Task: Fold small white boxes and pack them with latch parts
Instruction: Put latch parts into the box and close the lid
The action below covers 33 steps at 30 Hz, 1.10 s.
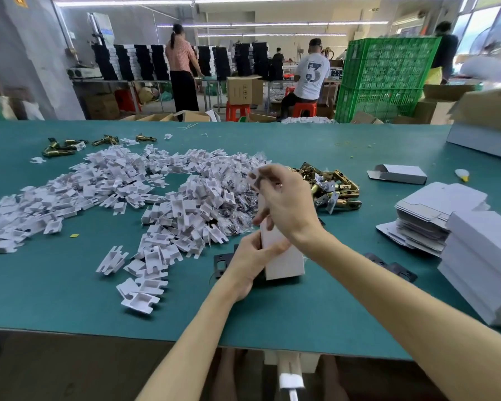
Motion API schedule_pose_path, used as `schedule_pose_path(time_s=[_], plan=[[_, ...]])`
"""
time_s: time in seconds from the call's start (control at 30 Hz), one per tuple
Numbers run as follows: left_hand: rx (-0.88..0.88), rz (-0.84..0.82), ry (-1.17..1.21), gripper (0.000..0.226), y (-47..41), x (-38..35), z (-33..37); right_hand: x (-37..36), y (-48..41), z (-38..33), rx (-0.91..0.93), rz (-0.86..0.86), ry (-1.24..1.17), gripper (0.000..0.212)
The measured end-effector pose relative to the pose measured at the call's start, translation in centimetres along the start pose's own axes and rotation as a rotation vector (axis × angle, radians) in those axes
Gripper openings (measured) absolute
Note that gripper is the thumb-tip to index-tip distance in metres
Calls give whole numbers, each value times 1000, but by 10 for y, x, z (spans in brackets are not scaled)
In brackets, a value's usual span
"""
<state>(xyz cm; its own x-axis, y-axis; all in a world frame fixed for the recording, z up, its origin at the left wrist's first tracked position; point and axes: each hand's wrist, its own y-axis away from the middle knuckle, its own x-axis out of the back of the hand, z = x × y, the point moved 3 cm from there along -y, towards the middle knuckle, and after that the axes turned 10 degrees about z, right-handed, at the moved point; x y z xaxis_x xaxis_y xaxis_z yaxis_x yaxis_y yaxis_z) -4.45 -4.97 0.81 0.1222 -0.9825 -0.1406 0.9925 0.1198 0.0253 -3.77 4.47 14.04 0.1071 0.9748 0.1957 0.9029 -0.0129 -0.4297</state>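
Left grip (250, 266) clasps white box (285, 261) | right grip (287, 204), wrist arched above it, pinches insert (255, 178)

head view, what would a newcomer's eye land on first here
Most likely the huge sprawl of small white card inserts covering the left and middle of the green table. Next, at centre front, the left hand grips an upright white box while the right hand pinches a white insert above it. Just behind that hand lies a heap of brass latch parts.
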Motion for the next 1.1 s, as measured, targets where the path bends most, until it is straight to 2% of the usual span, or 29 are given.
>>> schedule_pose_path(time_s=[0.1,0.17,0.27,0.43,0.53,0.6,0.67,0.73,0.87,1.0,1.1], plan=[[11,-19,63,53,3,-1,5,35,-24,1,-29,99,63,24],[18,-18,61,58,3,-1,4,52,-35,5,-88,151,66,29],[30,-7,59,57,4,0,6,68,-40,11,-138,189,67,24],[14,-21,69,59,4,1,5,64,-39,19,-167,-15,89,16],[13,-37,92,53,4,0,5,57,-35,16,-122,-118,94,18],[6,-44,106,52,3,1,5,52,-34,13,-63,-165,175,22],[-2,-54,113,57,4,1,5,48,-33,9,28,-205,329,15],[-2,-63,112,62,4,0,5,44,-34,6,108,-233,470,17],[2,-59,113,65,4,1,4,41,-37,6,157,-254,638,38],[0,-65,109,64,4,1,5,44,-39,12,150,-243,598,34],[2,-68,101,57,5,1,5,47,-39,9,227,-269,652,21]])
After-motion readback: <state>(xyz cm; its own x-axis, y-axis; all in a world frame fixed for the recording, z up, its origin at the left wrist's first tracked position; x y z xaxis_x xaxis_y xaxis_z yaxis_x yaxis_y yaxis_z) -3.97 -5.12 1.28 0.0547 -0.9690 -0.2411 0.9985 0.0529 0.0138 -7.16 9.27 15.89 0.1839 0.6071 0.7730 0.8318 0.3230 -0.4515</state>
